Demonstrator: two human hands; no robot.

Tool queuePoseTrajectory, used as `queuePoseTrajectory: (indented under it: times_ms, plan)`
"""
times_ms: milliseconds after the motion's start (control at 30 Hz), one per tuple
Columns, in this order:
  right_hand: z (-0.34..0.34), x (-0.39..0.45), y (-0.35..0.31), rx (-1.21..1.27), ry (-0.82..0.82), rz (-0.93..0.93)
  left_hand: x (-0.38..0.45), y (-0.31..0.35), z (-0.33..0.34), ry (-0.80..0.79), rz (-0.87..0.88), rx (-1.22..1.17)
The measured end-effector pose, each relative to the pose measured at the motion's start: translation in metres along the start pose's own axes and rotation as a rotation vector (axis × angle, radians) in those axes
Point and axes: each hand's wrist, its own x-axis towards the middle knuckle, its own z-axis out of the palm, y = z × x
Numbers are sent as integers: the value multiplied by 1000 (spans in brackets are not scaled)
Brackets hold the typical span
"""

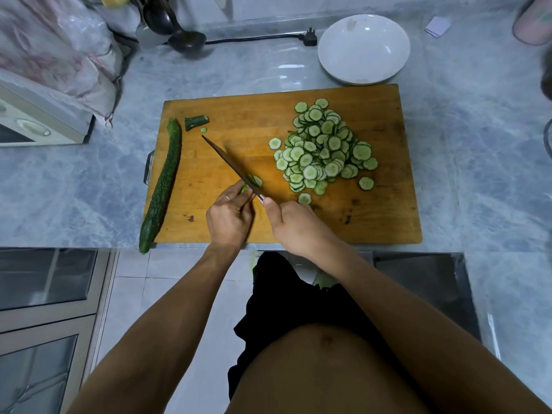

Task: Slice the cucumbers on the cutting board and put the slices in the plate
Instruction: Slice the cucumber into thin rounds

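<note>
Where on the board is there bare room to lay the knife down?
Bare wood on the cutting board lies along its near right edge, below the slice pile, and along the far edge between the cucumber end piece and the pile. It is crowded near the left hand, the right hand and the knife; the whole cucumber takes the left edge.

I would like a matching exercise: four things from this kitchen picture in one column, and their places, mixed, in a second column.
Things:
1. whole cucumber
2. pile of slices
3. plate
4. knife

Places:
A. behind the cutting board, on the counter
B. in the right hand
C. along the board's left edge
D. on the board's right half

Pairs: 1-C, 2-D, 3-A, 4-B
</note>
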Motion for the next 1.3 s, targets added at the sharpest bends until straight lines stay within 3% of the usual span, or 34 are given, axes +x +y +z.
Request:
queuePoseTrajectory:
  times_ms: [433,967,1300]
  plan:
    - [-11,-14,6,-47,20,-86,5,7,-11,-24,-121,-127]
    - [-7,-36,8,-86,51,-158,4,5,-11,-27,-58,-59]
    - [-6,-19,2,-36,-2,-62,1,4,-7,-9,-39,-96]
